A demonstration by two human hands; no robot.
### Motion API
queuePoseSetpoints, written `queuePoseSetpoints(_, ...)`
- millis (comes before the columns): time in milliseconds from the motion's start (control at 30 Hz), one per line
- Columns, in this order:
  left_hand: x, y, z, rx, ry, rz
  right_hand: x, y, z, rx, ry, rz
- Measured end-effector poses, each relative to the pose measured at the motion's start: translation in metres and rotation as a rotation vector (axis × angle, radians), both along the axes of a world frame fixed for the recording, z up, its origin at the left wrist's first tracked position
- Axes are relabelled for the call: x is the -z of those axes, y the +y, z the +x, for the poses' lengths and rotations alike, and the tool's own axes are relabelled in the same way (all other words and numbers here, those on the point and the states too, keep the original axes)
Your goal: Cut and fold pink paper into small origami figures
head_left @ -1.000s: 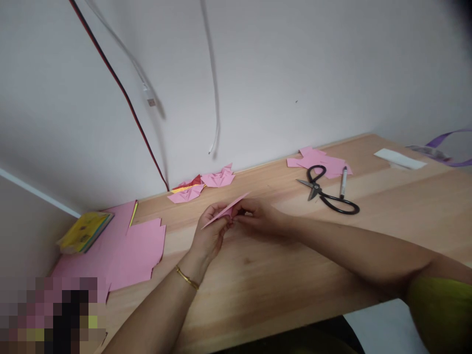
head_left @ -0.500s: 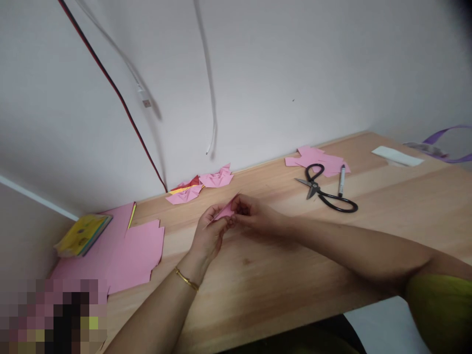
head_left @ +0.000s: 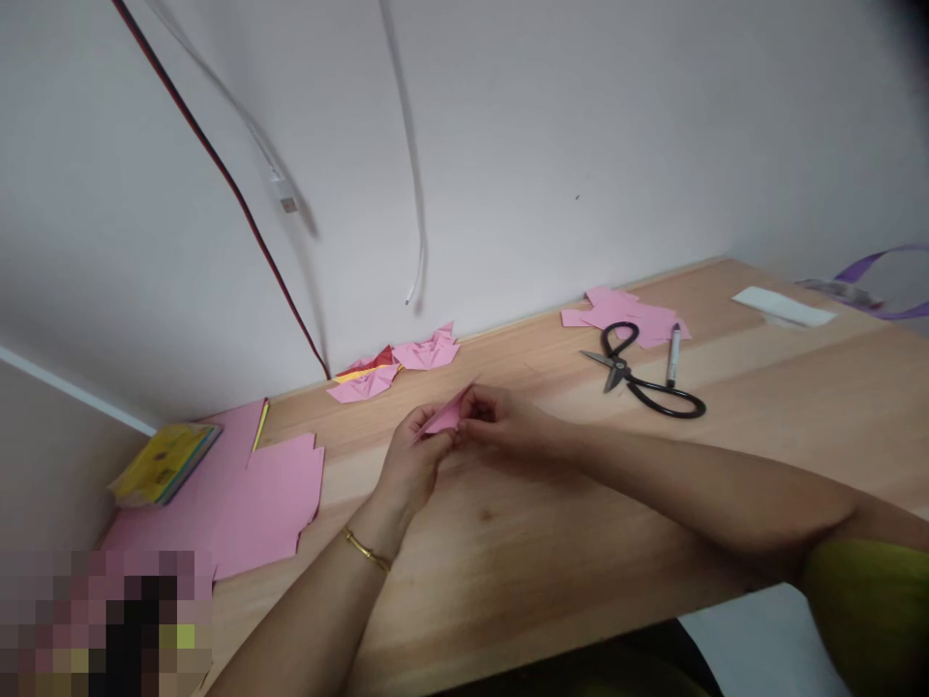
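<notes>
Over the middle of the pale wooden counter (head_left: 552,542), the left hand (head_left: 408,463) and right hand (head_left: 499,422) pinch a small pink paper piece (head_left: 445,417), apparently mid-fold, where the next crease likely calls for aligned edges.

Dim, diffuse light greys the wall (head_left: 581,116); a white cable (head_left: 413,160) casts a soft shadow rightward. Coarse pixelation masks the lower left; the upper-right corner is dark.
</notes>
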State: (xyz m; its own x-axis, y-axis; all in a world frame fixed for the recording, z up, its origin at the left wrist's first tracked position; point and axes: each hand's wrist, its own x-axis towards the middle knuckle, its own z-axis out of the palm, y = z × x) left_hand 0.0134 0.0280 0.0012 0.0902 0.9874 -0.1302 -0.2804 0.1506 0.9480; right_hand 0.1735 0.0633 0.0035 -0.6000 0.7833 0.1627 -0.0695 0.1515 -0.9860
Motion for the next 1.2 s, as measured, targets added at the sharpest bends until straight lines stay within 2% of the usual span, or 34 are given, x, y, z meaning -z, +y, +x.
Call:
queuePoseSetpoints(200, -0.0029, 0.0007, -0.0012, 0.02, -0.056, -0.064, -0.0033, -0.001, -0.0007, -0.004, 0.011, -0.027)
queuePoseSetpoints(467, -0.0074, 0.0005, -0.0008, 0.04, -0.09, -0.103, 0.0041, 0.0004, -0.0009, 0.007, -0.032, 0.02)
queuePoseSetpoints(600, -0.0054, 0.0012, -0.003, 0.041, -0.091, -0.104, 0.0063, -0.0003, 0.0, 0.017, -0.017, -0.012)
queuePoseSetpoints(833, -0.0078, 0.0006, -0.0036, 0.056, -0.075, -0.104, 0.0043, 0.0014, -0.0003, -0.011, 0.104, -0.048)
queuePoseSetpoints(1200, -0.0055, 0.0005, 0.0003, -0.009, -0.069, -0.104, 0.0035, 0.0019, -0.0005, -0.041, 0.05, 0.01)
